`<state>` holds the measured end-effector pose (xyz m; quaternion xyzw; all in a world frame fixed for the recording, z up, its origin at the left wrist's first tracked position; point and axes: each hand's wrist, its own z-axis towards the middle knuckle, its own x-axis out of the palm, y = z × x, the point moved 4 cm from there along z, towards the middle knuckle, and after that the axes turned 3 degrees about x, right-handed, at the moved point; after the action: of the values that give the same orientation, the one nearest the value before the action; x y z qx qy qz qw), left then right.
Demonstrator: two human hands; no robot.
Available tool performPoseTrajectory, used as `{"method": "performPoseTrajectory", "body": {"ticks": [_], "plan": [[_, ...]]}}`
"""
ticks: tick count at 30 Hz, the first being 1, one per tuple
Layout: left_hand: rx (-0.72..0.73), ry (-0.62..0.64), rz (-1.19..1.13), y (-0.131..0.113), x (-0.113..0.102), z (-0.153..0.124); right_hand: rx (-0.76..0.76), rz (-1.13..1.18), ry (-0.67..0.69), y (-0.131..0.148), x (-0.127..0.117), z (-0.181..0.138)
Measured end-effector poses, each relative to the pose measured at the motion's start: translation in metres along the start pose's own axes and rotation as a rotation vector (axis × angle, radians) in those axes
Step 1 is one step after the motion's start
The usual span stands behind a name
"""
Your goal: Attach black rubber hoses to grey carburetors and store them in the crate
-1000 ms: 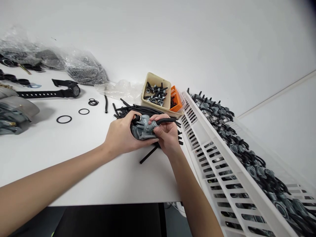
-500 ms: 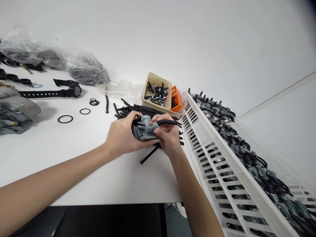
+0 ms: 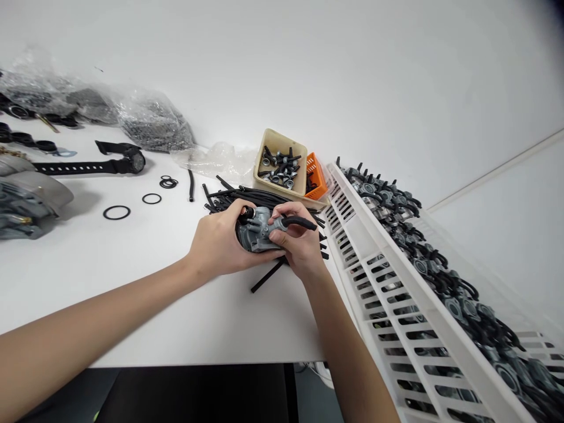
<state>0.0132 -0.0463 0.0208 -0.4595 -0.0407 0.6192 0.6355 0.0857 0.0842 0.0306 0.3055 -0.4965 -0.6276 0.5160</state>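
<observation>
My left hand is wrapped around a small grey metal carburetor, held just above the white table. My right hand pinches a short black rubber hose whose end sits on a nozzle of the carburetor. Both hands are closed. Right behind them lies a loose pile of black hoses, and one single hose piece lies under my right hand.
A beige tub of bolts and a small orange basket stand behind the pile. A white slatted crate on the right holds several carburetors with hoses fitted. Black O-rings, a wristwatch, plastic bags and grey metal parts lie left.
My right hand has pushed the hose a little further onto the carburetor and shifted slightly left. The left hand holds still.
</observation>
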Motion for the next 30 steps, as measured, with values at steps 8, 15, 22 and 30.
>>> {"method": "performPoseTrajectory", "body": {"ticks": [8,15,22,30], "plan": [[-0.110,0.003,-0.185,-0.0003,-0.0035,0.0022,0.019,0.045,0.060,0.0028,0.0026,-0.0005],[-0.100,-0.002,-0.168,0.0013,-0.0027,0.0020,-0.016,0.071,0.008,-0.0012,-0.0007,0.0017],[-0.058,-0.010,-0.097,0.0007,-0.0020,0.0015,0.020,0.077,-0.059,-0.0038,-0.0011,0.0034],[-0.036,-0.012,-0.053,-0.0002,-0.0024,0.0017,0.028,0.031,-0.052,-0.0029,-0.0004,0.0020]]}}
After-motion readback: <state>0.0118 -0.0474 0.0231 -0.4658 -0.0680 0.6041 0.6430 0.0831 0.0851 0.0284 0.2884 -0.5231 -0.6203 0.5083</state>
